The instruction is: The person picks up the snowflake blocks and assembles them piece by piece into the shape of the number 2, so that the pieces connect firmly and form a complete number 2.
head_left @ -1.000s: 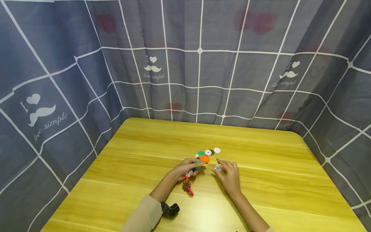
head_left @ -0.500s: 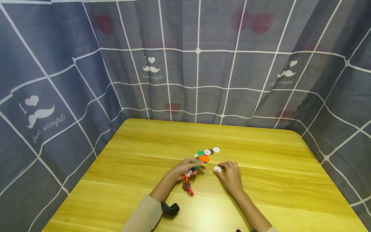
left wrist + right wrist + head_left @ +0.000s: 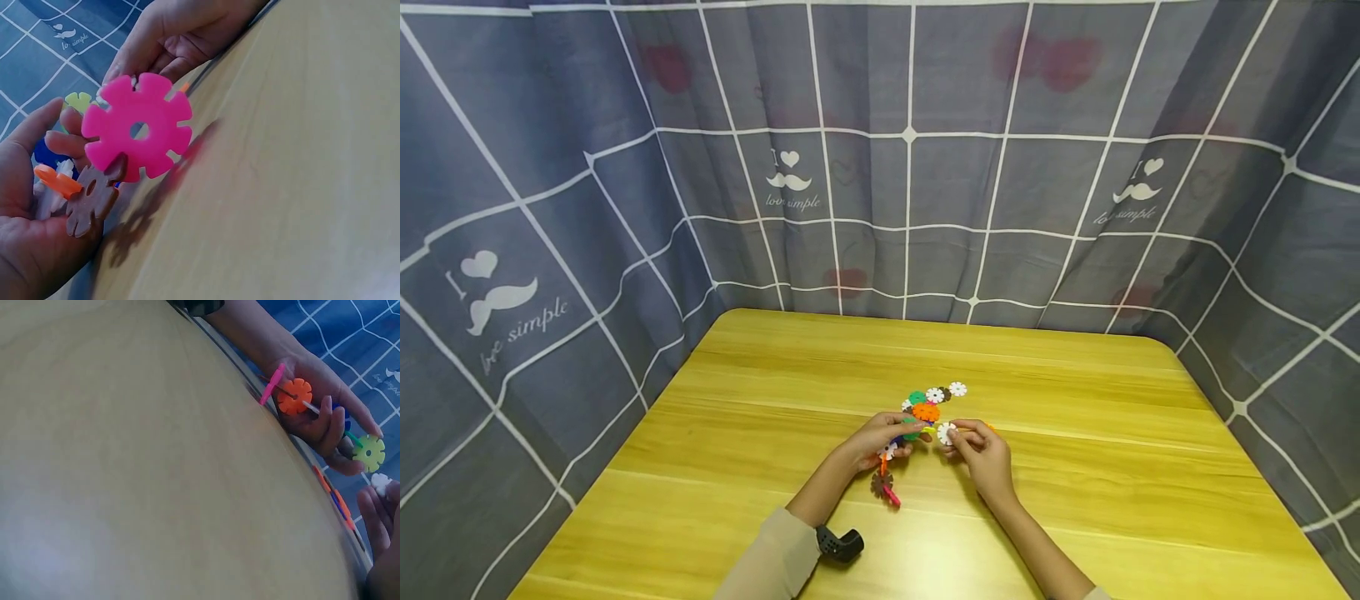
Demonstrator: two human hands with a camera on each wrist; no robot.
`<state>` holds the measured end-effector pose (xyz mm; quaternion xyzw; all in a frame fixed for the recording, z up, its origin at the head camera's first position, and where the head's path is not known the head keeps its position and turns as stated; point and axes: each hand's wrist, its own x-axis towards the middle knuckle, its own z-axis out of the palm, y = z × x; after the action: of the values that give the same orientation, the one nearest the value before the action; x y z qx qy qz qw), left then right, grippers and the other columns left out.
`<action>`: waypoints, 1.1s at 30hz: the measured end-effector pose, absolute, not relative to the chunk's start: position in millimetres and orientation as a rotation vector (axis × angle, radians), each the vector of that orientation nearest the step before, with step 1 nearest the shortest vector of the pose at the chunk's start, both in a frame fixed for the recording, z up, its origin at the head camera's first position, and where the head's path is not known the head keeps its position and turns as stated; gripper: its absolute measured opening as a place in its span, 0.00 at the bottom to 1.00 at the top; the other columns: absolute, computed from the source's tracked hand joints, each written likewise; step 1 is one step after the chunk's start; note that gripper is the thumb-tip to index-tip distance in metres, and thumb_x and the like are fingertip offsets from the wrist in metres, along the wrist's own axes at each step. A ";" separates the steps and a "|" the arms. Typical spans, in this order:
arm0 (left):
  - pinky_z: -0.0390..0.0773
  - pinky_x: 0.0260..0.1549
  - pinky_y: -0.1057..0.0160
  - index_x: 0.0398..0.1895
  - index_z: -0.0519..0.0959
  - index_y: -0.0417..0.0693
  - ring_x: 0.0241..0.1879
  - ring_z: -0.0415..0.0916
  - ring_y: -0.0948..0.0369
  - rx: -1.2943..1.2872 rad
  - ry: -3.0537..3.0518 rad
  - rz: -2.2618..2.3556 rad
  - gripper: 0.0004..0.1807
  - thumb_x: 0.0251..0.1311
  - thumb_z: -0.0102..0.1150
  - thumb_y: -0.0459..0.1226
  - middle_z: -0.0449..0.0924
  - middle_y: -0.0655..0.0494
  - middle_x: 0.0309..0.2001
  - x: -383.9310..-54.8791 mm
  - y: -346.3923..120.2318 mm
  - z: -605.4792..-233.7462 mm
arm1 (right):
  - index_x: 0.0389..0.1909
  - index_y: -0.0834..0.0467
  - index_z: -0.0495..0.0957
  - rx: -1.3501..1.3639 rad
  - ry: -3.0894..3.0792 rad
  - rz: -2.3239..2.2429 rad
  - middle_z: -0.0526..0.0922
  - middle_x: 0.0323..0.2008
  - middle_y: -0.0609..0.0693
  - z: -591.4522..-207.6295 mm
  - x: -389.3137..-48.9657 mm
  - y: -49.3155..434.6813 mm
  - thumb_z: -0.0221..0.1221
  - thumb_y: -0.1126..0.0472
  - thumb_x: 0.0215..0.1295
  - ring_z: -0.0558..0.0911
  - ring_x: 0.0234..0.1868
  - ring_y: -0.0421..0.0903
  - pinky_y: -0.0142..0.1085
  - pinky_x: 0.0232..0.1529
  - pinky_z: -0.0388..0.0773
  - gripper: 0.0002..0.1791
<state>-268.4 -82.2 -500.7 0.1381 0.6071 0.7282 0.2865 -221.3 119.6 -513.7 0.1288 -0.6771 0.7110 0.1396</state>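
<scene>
My left hand (image 3: 876, 440) holds a chain of interlocking notched plastic discs. Its lower end carries a brown disc (image 3: 81, 215) and a pink disc (image 3: 112, 125); an orange disc (image 3: 287, 403) sits just above them. At the upper end, a yellow-green disc (image 3: 362, 458) stands out by the left fingertips. Between thumb and fingers my right hand (image 3: 988, 462) pinches a white disc (image 3: 943, 435), close beside the yellow-green one. Whether those two discs touch cannot be told.
Beyond the left hand lie more discs: orange (image 3: 927, 412), green (image 3: 917, 398) and white (image 3: 958, 389). Something orange (image 3: 991, 427) shows behind the right hand. A wooden table (image 3: 1112, 475) is enclosed by a checked curtain (image 3: 865, 167). A black device (image 3: 841, 545) sits at the left wrist.
My right hand has moved left with the white disc, up to the yellow-green disc. The left hand and its chain have stayed almost still.
</scene>
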 end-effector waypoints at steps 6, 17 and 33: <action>0.69 0.18 0.74 0.45 0.77 0.37 0.18 0.69 0.67 0.360 1.653 1.924 0.16 0.61 0.56 0.40 0.81 0.47 0.38 -265.6 -80.8 -498.8 | 0.41 0.74 0.73 0.307 -1.854 2.249 0.81 0.24 0.64 -521.3 -223.6 118.1 0.60 0.67 0.59 0.82 0.23 0.53 0.43 0.26 0.80 0.14; 0.72 0.21 0.72 0.42 0.79 0.38 0.20 0.71 0.66 0.370 1.780 1.865 0.16 0.60 0.58 0.42 0.81 0.45 0.37 -264.3 -78.1 -500.8 | 0.38 0.72 0.75 0.310 -1.929 2.167 0.78 0.19 0.63 -521.8 -222.4 115.6 0.61 0.68 0.58 0.78 0.16 0.47 0.36 0.18 0.78 0.11; 0.78 0.43 0.59 0.39 0.78 0.33 0.37 0.80 0.57 0.390 1.768 1.942 0.13 0.60 0.58 0.37 0.81 0.49 0.34 -261.9 -71.5 -501.7 | 0.42 0.76 0.74 0.383 -1.973 2.142 0.79 0.23 0.67 -519.8 -223.5 114.3 0.58 0.69 0.61 0.80 0.19 0.50 0.39 0.22 0.79 0.13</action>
<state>-261.9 -71.5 -501.7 0.1424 0.6464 0.7098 0.2408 -223.5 114.3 -519.8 0.1298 -0.6682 0.7254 0.1021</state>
